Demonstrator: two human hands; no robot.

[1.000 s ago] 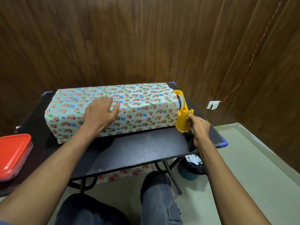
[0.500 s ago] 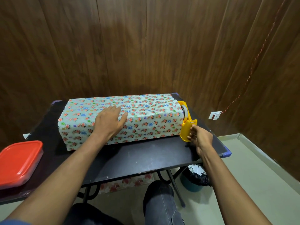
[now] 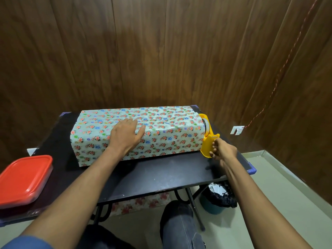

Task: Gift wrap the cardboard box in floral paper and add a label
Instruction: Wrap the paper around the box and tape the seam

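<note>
A long box wrapped in floral paper lies across the black table. My left hand presses flat on the box's top front edge, fingers straight. At the box's right end, a yellow tape dispenser stands against the paper. My right hand grips the dispenser's handle from the near side. The box's right end face is hidden behind the dispenser. No label is in view.
A red-lidded container sits at the table's near left corner. Under the table's right side stands a bin with a black bag, and floral paper lies on the floor. Wooden walls close in behind and right.
The camera has tilted up, so everything sits lower in the frame. My right hand with the dispenser stays at the box's right end, shifted slightly lower along it. My left hand keeps pressing the box.
</note>
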